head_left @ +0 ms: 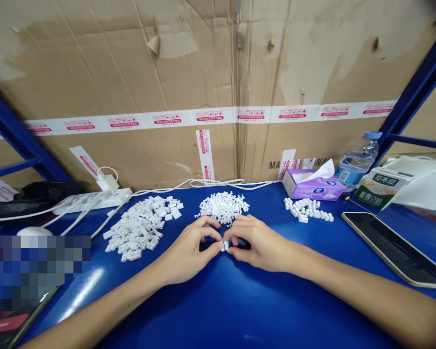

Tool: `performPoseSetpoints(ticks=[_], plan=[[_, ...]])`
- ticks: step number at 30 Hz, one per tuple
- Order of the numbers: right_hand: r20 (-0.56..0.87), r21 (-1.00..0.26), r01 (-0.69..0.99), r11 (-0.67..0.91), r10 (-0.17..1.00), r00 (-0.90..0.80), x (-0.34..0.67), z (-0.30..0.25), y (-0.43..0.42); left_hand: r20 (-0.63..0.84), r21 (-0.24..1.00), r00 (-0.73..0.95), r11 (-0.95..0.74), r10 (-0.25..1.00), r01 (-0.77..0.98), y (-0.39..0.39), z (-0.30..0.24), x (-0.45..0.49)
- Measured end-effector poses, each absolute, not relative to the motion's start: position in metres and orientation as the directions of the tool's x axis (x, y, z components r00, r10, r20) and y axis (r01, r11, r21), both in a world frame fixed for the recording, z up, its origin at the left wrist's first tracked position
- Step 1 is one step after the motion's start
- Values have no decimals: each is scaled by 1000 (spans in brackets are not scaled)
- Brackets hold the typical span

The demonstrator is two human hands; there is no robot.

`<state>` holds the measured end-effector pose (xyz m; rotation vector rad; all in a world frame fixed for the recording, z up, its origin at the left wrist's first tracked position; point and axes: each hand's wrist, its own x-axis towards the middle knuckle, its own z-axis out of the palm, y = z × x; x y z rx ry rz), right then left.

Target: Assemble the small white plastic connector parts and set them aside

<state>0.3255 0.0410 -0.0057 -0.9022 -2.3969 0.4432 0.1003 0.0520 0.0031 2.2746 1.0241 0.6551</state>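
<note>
Between the fingertips of my left hand (194, 247) and my right hand (256, 242) is a small white plastic part (224, 245), pinched from both sides just above the blue table. Its exact shape is partly hidden by the fingers. Just beyond my hands lies a heap of tiny white plastic pieces (223, 207). To the left spreads a larger pile of flat rectangular white plastic pieces (138, 228). Off to the right sits a smaller group of chunkier white parts (308, 209).
A purple tissue box (314, 186), a water bottle (358, 160) and a green-white carton (380, 186) stand at the back right, a phone (396, 247) before them. A power strip (94, 199) with white cables lies back left. Cardboard (148, 87) walls the rear.
</note>
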Motion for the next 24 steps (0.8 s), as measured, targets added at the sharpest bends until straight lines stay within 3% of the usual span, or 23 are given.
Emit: performPoseSetpoints(ticks=[8, 15, 24], plan=[[379, -460, 503, 732, 674, -634, 333, -8, 51, 185, 616, 561, -540, 807, 574, 53, 7, 99], [381, -438, 538, 721, 690, -615, 345, -5, 63, 310, 377, 639, -708, 703, 596, 53, 2, 97], [303, -425, 601, 677, 732, -610, 348, -1, 65, 309, 270, 647, -717, 697, 643, 47, -4, 96]])
